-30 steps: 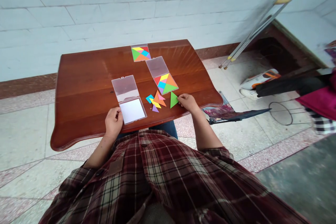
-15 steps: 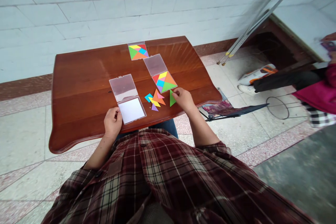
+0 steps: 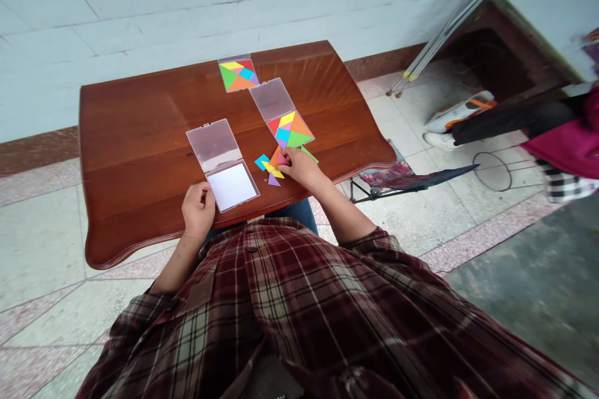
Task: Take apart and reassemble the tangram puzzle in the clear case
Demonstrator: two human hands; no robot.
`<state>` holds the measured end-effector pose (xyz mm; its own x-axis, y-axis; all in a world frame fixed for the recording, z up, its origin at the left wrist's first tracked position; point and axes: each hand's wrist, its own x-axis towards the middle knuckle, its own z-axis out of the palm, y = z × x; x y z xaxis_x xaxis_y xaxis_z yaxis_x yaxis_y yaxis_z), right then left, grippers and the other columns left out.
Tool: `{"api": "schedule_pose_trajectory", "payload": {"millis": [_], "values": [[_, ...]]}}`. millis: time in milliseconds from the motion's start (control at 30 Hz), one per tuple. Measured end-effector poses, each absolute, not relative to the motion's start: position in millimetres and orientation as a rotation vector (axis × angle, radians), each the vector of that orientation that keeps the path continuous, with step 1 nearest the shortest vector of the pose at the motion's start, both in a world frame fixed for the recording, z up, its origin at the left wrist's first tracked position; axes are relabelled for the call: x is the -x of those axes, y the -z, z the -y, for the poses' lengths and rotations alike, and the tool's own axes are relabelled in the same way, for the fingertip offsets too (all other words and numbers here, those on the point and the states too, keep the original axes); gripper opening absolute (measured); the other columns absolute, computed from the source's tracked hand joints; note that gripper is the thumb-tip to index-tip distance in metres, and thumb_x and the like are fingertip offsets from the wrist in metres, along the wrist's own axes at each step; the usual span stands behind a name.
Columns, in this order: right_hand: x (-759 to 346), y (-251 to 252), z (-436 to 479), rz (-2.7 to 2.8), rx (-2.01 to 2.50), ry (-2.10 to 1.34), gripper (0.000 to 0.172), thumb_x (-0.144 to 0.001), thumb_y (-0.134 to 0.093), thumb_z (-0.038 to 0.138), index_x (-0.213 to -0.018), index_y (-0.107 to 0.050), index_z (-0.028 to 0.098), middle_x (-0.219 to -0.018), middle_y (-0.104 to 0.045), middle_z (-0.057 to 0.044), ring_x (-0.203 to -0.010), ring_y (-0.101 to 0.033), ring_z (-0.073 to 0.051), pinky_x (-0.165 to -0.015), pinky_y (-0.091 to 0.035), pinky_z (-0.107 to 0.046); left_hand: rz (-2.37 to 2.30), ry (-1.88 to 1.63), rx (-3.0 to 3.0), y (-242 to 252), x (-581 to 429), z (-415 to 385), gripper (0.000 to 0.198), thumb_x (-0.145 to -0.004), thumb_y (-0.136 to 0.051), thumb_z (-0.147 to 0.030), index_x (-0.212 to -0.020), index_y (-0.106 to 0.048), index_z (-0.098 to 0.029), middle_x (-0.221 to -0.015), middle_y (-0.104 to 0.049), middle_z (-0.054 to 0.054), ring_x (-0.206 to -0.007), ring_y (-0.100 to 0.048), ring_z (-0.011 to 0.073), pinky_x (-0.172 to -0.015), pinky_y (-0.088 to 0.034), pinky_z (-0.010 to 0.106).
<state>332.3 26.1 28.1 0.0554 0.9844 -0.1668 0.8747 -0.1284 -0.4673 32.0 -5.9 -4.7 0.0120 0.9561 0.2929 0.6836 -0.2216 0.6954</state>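
My left hand (image 3: 197,207), its fingers curled closed, grips the left edge of an open clear tangram case (image 3: 216,144) with a white card (image 3: 233,186) inside. My right hand (image 3: 302,168) is bent over a loose group of tangram pieces, thumb and fingertips pinched together. Beneath its fingers lie an orange piece (image 3: 277,156) and a pink one, partly covered; whether it holds either is hidden. Close by are a blue piece (image 3: 262,163), a yellow piece (image 3: 271,169) and a purple triangle (image 3: 274,180). A green triangle (image 3: 309,153) shows behind the right hand.
Two more tangram cases, a filled open one (image 3: 291,129) and another filled one (image 3: 238,75), lie farther back on the brown wooden table (image 3: 140,137). A tiled wall stands behind. To the right are crutches (image 3: 440,43), a folding stool (image 3: 397,184) and a seated person's leg (image 3: 510,134).
My right hand has moved left from the green triangle to the loose pieces, leaving the triangle on the table. My left hand stays at the case. The view has shifted slightly.
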Motion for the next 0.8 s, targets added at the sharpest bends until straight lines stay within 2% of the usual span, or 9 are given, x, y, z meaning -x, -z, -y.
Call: {"api": "schedule_pose_trajectory", "payload": {"millis": [133, 267, 367, 567, 800], "values": [[-330, -28, -30, 1.868, 2.112, -0.736, 0.015, -0.081, -0.064, 0.029, -0.092, -0.063, 0.020, -0.086, -0.067, -0.002, -0.076, -0.058, -0.016, -0.064, -0.037, -0.026, -1.672, -1.052, -1.950, 4, -32, 6, 0.012, -0.082, -0.050, -0.020, -0.085, -0.061, -0.019, -0.082, -0.061, 0.002, -0.074, -0.056, 0.0149, -0.073, -0.046, 0.028], [-331, -26, -33, 1.851, 2.130, -0.758, 0.010, -0.084, -0.062, 0.028, -0.089, -0.063, 0.019, -0.082, -0.068, -0.002, -0.074, -0.057, -0.015, -0.062, -0.035, -0.026, -1.686, -1.036, -1.951, 5, -32, 6, 0.012, -0.081, -0.050, -0.020, -0.086, -0.061, -0.019, -0.084, -0.061, 0.002, -0.075, -0.056, 0.0151, -0.075, -0.047, 0.028], [-332, -26, -33, 1.837, 2.132, -0.788, 0.013, -0.085, -0.061, 0.029, -0.092, -0.064, 0.019, -0.084, -0.069, -0.002, -0.075, -0.059, -0.015, -0.063, -0.035, -0.025, -1.689, -1.040, -1.954, 5, -31, 7, 0.012, -0.082, -0.050, -0.021, -0.086, -0.060, -0.019, -0.083, -0.061, 0.002, -0.073, -0.056, 0.0148, -0.074, -0.046, 0.028], [-322, -36, -34, 1.871, 2.257, -0.693, 0.030, -0.088, -0.057, 0.046, -0.096, -0.065, 0.019, -0.091, -0.072, -0.008, -0.080, -0.063, -0.019, -0.064, -0.038, -0.026, -1.686, -1.019, -1.961, 5, -31, 7, 0.012, -0.082, -0.048, -0.022, -0.085, -0.059, -0.020, -0.082, -0.061, 0.002, -0.075, -0.056, 0.0158, -0.075, -0.046, 0.028], [-316, -33, -38, 1.870, 2.286, -0.625, 0.025, -0.089, -0.053, 0.040, -0.091, -0.066, 0.019, -0.091, -0.072, -0.008, -0.081, -0.064, -0.019, -0.063, -0.037, -0.026, -1.682, -1.016, -1.963, 7, -30, 8, 0.011, -0.082, -0.048, -0.022, -0.084, -0.059, -0.021, -0.081, -0.060, 0.002, -0.076, -0.056, 0.0162, -0.075, -0.046, 0.028]]}}
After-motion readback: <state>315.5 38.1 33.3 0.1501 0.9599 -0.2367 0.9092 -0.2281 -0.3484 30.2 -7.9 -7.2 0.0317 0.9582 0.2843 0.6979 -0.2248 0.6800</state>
